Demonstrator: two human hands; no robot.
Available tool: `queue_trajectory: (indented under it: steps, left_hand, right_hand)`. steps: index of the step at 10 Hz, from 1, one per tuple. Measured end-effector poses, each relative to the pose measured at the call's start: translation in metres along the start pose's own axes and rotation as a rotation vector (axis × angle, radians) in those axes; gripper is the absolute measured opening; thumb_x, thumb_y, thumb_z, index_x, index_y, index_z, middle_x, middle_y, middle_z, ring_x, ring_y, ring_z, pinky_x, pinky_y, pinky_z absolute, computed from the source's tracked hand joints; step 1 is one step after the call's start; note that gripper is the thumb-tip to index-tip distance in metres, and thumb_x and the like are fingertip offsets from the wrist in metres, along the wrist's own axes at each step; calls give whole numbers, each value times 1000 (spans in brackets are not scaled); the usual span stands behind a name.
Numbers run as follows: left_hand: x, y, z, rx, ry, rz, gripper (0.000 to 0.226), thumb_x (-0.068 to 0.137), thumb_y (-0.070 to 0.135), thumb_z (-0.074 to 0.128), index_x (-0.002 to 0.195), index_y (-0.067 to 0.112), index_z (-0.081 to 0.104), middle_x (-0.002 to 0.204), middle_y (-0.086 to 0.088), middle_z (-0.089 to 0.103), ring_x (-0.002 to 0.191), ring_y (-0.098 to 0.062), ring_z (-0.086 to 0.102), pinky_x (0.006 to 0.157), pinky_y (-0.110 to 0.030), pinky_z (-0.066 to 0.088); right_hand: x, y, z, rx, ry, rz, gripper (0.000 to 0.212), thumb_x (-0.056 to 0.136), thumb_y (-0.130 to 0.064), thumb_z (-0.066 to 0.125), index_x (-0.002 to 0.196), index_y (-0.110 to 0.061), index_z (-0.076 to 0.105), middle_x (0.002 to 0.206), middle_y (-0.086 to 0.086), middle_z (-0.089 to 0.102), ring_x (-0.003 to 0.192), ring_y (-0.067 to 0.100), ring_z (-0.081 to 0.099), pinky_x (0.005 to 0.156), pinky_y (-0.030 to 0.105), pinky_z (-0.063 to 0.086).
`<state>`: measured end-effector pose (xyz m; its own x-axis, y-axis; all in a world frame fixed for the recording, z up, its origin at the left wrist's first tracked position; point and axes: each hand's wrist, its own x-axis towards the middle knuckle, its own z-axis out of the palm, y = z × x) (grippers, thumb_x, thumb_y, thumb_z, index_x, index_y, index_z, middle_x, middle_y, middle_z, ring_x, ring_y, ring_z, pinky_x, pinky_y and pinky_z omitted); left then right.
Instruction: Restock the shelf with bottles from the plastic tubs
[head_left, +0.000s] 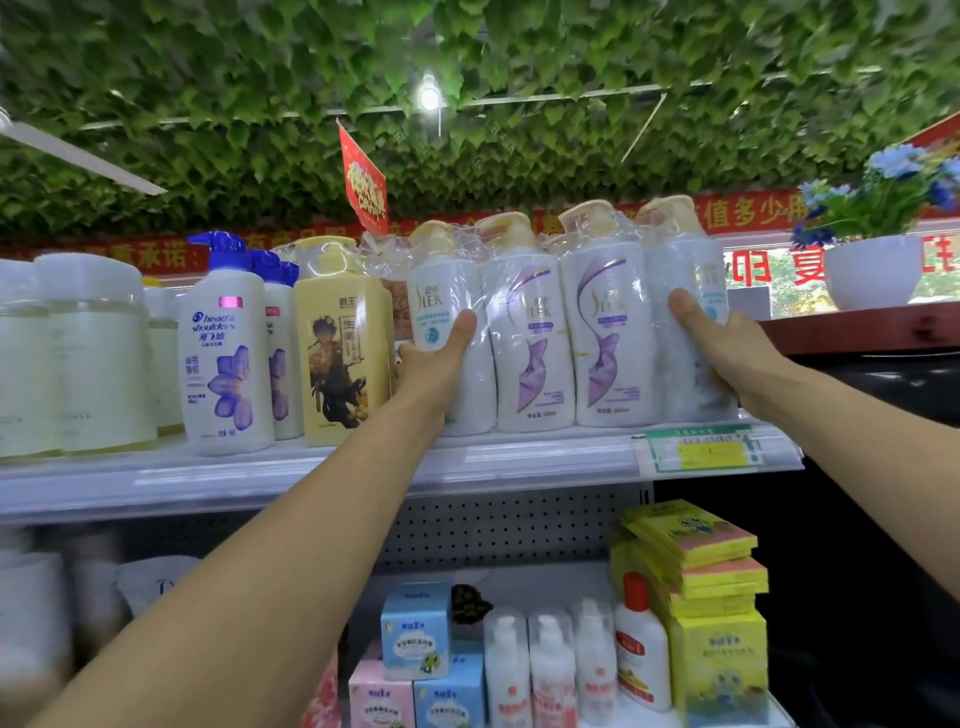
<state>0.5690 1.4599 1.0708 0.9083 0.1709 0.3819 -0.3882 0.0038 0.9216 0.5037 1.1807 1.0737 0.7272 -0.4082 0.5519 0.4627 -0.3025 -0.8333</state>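
Several white shampoo bottles wrapped in clear plastic stand in a row on the top shelf. My left hand grips the leftmost wrapped bottle with the thumb across its front. My right hand grips the rightmost wrapped bottle the same way. Between them stand two wrapped bottles with purple swirls. All have pale yellow caps. No plastic tub is in view.
Left of my hands stand a yellow bottle, blue-capped white pump bottles and pale jars. A white flower pot sits on a dark ledge at right. The lower shelf holds small bottles and boxes.
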Motion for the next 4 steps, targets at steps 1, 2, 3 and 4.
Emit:
queue_trajectory:
  steps: [1, 2, 3, 4]
  left_hand:
    - [-9, 5, 3, 105, 36, 25, 104, 72, 67, 62, 152, 15, 19, 141, -10, 44, 125, -32, 48, 106, -50, 42]
    - [-31, 10, 2, 189, -4, 82, 98, 74, 48, 66, 153, 18, 15, 148, -10, 36, 134, -32, 40, 108, -53, 40]
    - [-54, 8, -11, 166, -82, 125, 94, 64, 49, 66, 147, 27, 29, 141, -4, 44, 129, -28, 45, 107, -52, 41]
    - [-89, 5, -32, 140, -180, 174, 69, 81, 41, 68, 142, 28, 38, 137, 1, 47, 125, -21, 48, 105, -39, 39]
  right_hand:
    - [-5, -1, 3, -74, 88, -18, 39, 93, -51, 54, 96, -13, 58, 82, 1, 57, 70, 16, 55, 56, 27, 43]
    - [-19, -5, 3, -202, 187, -3, 87, 69, -69, 52, 127, -4, 49, 118, 15, 57, 103, 34, 58, 84, 44, 51]
    - [-42, -17, 5, -306, 276, -65, 80, 81, -53, 56, 140, -4, 37, 142, 19, 40, 132, 37, 36, 109, 48, 34]
    - [-73, -30, 13, -279, 319, -206, 58, 93, -32, 56, 141, -7, 36, 143, 13, 38, 134, 31, 32, 110, 42, 29]
